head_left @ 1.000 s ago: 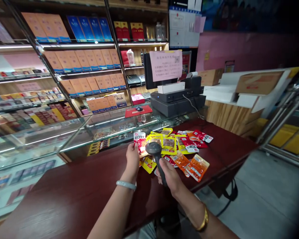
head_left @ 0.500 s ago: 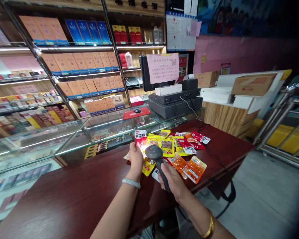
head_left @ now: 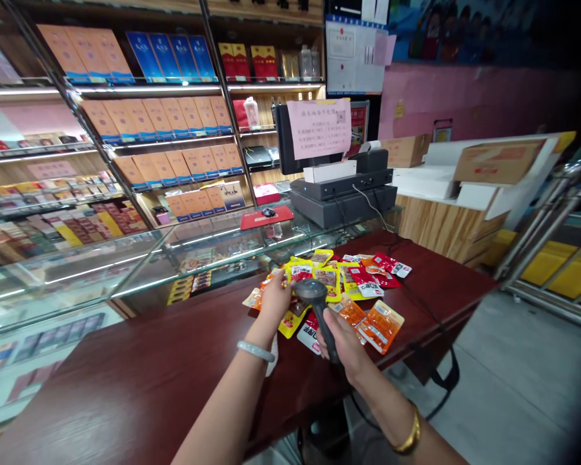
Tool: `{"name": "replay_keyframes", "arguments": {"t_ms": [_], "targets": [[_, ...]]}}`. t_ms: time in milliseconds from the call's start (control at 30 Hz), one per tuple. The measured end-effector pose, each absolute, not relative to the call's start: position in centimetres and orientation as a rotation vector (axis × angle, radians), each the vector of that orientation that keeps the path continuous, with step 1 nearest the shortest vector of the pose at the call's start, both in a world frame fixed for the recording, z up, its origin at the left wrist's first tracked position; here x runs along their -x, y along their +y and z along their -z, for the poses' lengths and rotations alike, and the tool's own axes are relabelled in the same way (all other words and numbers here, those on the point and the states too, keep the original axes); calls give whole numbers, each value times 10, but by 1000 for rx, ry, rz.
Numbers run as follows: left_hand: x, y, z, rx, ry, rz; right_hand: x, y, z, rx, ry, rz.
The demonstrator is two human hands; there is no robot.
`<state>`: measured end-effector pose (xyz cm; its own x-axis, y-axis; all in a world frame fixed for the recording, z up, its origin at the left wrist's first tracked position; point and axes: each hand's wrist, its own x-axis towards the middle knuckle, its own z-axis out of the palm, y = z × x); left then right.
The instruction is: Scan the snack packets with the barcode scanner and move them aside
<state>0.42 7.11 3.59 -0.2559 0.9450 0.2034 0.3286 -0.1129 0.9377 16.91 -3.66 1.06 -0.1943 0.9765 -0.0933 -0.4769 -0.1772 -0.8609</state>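
My right hand [head_left: 341, 339] is wrapped round the handle of a dark barcode scanner [head_left: 311, 290], its head pointing toward the pile. My left hand [head_left: 277, 296] is at the left side of a heap of snack packets, bent fingers against them. Some fingertips are hidden, so a grip cannot be made out. Just beyond those fingers is a red and yellow packet [head_left: 301, 271]. An orange packet [head_left: 381, 326] lies at the heap's right front, and a white-edged red packet [head_left: 310, 334] lies under the scanner. A white strip [head_left: 272, 361] shows beside my left wrist.
The heap rests on a dark red wooden table [head_left: 174, 361]. Beyond it are a glass display counter [head_left: 140, 268], a cash register [head_left: 343, 200] and a monitor with a pink notice [head_left: 319, 129]. A black cable [head_left: 430, 316] crosses the table's right side. Metal railing [head_left: 537, 239] stands at right.
The red and white packet raised in my left hand is no longer seen there. That hand has moved slightly right onto the heap. The scanner has shifted a little right, and its bright light is gone.
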Motion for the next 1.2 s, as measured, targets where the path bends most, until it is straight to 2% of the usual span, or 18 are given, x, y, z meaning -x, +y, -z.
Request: {"name": "replay_keyframes", "arguments": {"t_ms": [200, 367, 533, 633, 800, 1067, 1200], "targets": [[81, -1, -39, -1493, 1726, -1353, -161, -42, -11, 856, -909, -1645], [181, -118, -24, -1341, 2232, -1331, -136, -55, -17, 903, -1024, -1740], [232, -232, -17, -984, 3128, -832, -93, -78, -11, 803, -1175, -1949], [250, -266, -11, -551, 3333, -543, -71, -91, -5, 752, -1295, -2021], [278, -278, -8, -349, 3187, -418, -55, -99, 1, 718, -1404, -2013], [233, -226, -13, -943, 3131, -243, -56, -102, -2, 731, -1330, -2038], [184, -191, -12, -1191, 2902, -406, -61, -104, -3, 719, -1316, -2061]]}}
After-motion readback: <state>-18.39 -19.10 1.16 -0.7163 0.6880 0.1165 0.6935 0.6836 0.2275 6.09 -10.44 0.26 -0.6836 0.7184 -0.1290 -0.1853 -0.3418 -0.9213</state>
